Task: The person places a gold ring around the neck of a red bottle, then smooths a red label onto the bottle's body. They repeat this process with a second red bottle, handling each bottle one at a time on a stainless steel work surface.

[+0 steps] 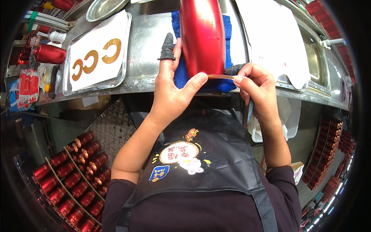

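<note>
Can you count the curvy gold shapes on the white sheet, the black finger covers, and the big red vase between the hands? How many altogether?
Curvy gold shapes: 3
Black finger covers: 2
Big red vase: 1
Total: 6

Left of upper centre, a strip of surface [146, 50] is lying open between the tray [126, 58] and the blue cloth [176, 25]. At top centre, the red vessel [203, 36] is blocking a sideways crossing, and the left hand [171, 88] is crowding its left side.
</note>
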Demonstrator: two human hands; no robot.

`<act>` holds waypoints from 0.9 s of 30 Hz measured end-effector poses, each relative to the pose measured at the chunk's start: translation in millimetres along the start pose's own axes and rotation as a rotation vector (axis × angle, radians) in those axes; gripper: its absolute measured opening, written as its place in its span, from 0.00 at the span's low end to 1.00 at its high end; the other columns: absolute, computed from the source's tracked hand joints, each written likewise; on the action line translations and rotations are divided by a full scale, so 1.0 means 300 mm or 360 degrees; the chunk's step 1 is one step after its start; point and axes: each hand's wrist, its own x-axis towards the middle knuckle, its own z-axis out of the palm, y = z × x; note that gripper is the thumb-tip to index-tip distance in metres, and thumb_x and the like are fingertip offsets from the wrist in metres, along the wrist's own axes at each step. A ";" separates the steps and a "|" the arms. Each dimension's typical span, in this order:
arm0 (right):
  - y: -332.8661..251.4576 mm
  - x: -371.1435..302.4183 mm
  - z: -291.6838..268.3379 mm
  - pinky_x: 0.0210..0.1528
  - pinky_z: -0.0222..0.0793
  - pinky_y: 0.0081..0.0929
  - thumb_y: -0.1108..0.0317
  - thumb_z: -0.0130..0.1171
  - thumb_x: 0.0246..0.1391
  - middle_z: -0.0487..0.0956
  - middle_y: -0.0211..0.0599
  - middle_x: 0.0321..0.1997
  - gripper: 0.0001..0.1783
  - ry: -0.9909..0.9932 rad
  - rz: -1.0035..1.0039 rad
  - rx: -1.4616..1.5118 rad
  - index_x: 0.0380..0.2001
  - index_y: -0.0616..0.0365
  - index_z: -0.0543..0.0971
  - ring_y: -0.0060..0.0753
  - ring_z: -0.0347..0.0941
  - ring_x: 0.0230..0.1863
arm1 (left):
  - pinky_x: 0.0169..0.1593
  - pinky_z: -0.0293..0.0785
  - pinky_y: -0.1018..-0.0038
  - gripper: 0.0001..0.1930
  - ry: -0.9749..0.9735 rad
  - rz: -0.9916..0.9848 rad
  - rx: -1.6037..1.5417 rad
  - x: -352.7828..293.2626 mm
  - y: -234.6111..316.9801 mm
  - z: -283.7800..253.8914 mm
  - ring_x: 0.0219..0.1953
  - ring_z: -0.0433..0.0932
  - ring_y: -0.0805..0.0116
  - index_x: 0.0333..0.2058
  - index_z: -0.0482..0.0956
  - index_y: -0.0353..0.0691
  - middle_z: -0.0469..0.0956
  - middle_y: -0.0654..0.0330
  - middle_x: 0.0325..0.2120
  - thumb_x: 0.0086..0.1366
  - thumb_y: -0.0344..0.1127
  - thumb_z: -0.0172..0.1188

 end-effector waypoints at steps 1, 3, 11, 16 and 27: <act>0.004 0.003 0.001 0.20 0.54 0.12 0.71 0.63 0.57 0.73 0.22 0.20 0.07 0.0007 -0.0013 -0.0007 0.28 0.59 0.76 0.09 0.63 0.16 | 0.71 0.59 0.66 0.46 -0.0004 -0.0001 -0.0040 -0.001 -0.003 0.002 0.72 0.61 0.58 0.72 0.47 0.26 0.56 0.39 0.72 0.65 0.34 0.69; 0.009 0.009 0.002 0.20 0.54 0.12 0.71 0.63 0.57 0.73 0.22 0.20 0.07 0.0008 -0.0028 -0.0011 0.28 0.59 0.76 0.09 0.63 0.16 | 0.72 0.56 0.65 0.45 -0.0015 0.0000 -0.0116 -0.003 -0.010 -0.004 0.73 0.59 0.58 0.72 0.46 0.28 0.55 0.39 0.72 0.66 0.32 0.66; 0.016 0.011 -0.004 0.20 0.54 0.12 0.71 0.64 0.57 0.73 0.22 0.20 0.07 -0.0004 -0.0037 -0.0004 0.27 0.59 0.76 0.09 0.63 0.17 | 0.74 0.51 0.63 0.35 0.0136 0.0011 -0.0282 -0.035 -0.005 -0.056 0.73 0.59 0.53 0.71 0.54 0.31 0.59 0.42 0.71 0.68 0.23 0.56; 0.016 0.007 0.002 0.19 0.54 0.12 0.72 0.63 0.57 0.73 0.22 0.20 0.07 -0.0009 -0.0012 0.0015 0.27 0.58 0.76 0.09 0.63 0.17 | 0.68 0.52 0.37 0.17 -0.0045 0.0648 0.1010 -0.088 0.035 -0.060 0.66 0.69 0.39 0.46 0.87 0.39 0.64 0.34 0.67 0.56 0.31 0.69; 0.024 0.019 -0.001 0.20 0.55 0.12 0.72 0.63 0.58 0.73 0.22 0.21 0.07 0.0015 0.0006 -0.0027 0.27 0.58 0.76 0.09 0.63 0.17 | 0.69 0.50 0.36 0.19 -0.0011 0.0630 0.1284 -0.109 0.024 -0.078 0.67 0.70 0.43 0.49 0.87 0.40 0.66 0.34 0.66 0.57 0.28 0.68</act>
